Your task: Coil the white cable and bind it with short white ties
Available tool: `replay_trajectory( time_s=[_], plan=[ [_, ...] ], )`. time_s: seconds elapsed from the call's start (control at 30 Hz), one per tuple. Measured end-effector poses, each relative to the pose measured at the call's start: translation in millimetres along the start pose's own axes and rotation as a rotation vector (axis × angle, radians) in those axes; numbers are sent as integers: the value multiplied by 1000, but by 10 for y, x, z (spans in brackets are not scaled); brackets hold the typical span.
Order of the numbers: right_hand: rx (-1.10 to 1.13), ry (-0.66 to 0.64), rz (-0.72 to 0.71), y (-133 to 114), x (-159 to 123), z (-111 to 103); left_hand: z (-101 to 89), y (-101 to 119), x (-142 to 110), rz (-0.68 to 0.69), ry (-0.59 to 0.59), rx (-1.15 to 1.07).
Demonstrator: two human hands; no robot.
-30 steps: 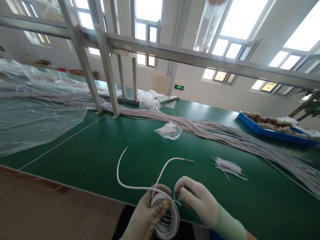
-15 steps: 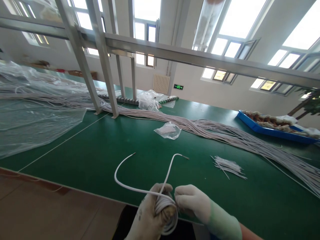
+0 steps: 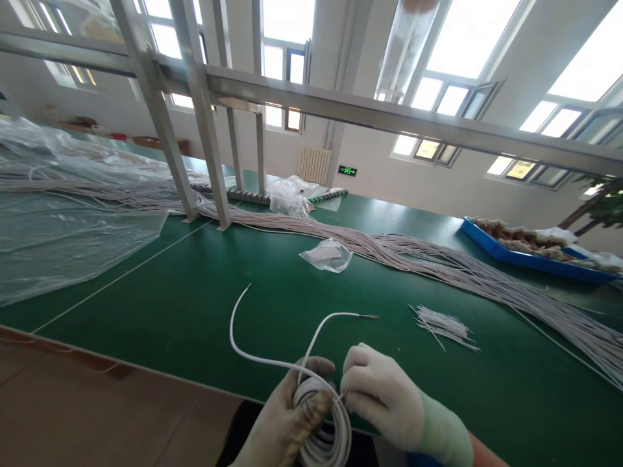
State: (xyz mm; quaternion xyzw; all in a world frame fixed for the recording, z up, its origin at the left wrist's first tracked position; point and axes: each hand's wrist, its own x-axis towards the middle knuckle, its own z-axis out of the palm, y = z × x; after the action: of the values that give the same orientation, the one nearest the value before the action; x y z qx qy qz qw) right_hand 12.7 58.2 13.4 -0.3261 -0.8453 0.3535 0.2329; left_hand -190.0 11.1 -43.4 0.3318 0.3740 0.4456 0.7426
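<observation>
head view | gloved left hand (image 3: 287, 421) closes its fingers around a wound coil of white cable (image 3: 324, 425) at the green desk (image 3: 195, 311) edge | right hand (image 3: 377, 395) pinches a thin tie at the coil | winding looks largely done; two loose ends (image 3: 272, 337) remain free, binding unfinished

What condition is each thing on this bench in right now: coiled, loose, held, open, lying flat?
Left hand: gloved, closed around the coil.
Right hand: gloved, pinching at the coil's top.
White wire coil: wound up, held, two ends sticking out free.
Long wire bundle: uncoiled, lying across the green table.
Short white strips: loose pile, flat.
Small plastic bag: crumpled, lying alone.
Blue tray: filled.
Plastic sheet: spread over wires.
</observation>
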Motion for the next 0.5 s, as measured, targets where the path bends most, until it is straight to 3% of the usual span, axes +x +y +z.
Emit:
replay_trajectory(
  time_s=[0.13, 0.2, 0.27, 0.33, 0.4, 0.5],
  plan=[
    [446, -56, 457, 101, 34, 223, 47, 103, -46, 138, -64, 423],
    [505, -91, 557, 185, 32, 324, 54, 97, -39, 162, -18, 491],
    [476, -17, 584, 219, 2, 368, 44, 49, -8, 120, 107, 420],
    [337, 181, 503, 179, -56, 369, 28, -5, 30, 52, 211, 269],
    [93, 348, 271, 99, -122, 382, 22, -25, 53, 16, 246, 96],
    [-359, 350, -189, 29, -172, 560, 29, 34, 26, -59, 219, -114]
  ],
)
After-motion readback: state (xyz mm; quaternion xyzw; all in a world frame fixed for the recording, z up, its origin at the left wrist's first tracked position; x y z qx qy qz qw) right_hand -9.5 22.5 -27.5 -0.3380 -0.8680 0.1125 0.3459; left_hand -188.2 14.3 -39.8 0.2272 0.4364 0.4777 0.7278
